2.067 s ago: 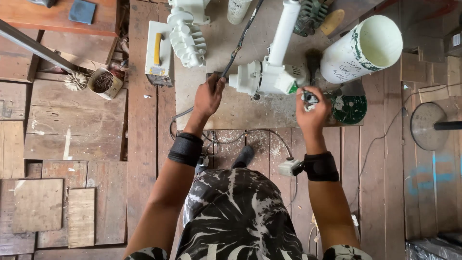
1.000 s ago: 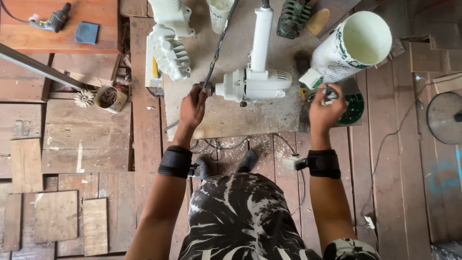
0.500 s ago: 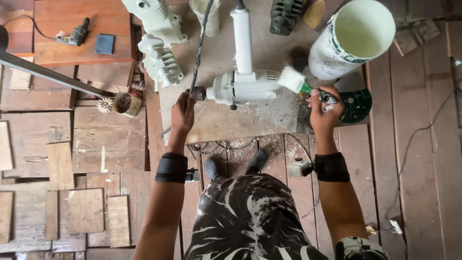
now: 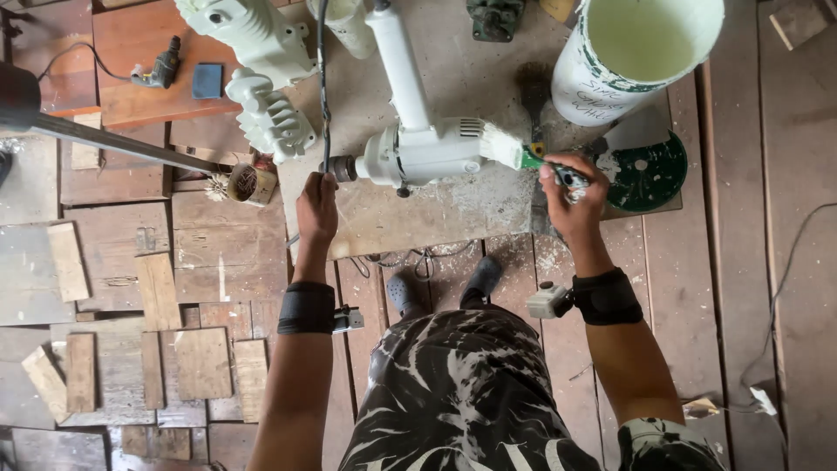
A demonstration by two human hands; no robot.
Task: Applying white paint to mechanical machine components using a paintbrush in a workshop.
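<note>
A power tool body [image 4: 427,150], coated in pale paint, lies on a paint-stained board [image 4: 410,209]. My left hand [image 4: 316,206] grips its dark end near the black cable [image 4: 323,78]. My right hand [image 4: 575,194] holds a green-handled paintbrush [image 4: 523,155], whose pale bristles touch the tool's right end. A pale-painted handle [image 4: 399,61] sticks up from the tool toward the top of the view.
A paint bucket [image 4: 636,52] with pale paint stands at the upper right beside its green lid [image 4: 645,166]. Other pale-painted machine parts [image 4: 261,78] lie at the upper left. Wood offcuts [image 4: 174,358] cover the plank floor at left. A metal rod [image 4: 105,139] crosses the left.
The view has shifted, so everything sits lower and more to the left. My right hand has brought the brush from beside the lid onto the tool's right end. My left hand keeps its grip.
</note>
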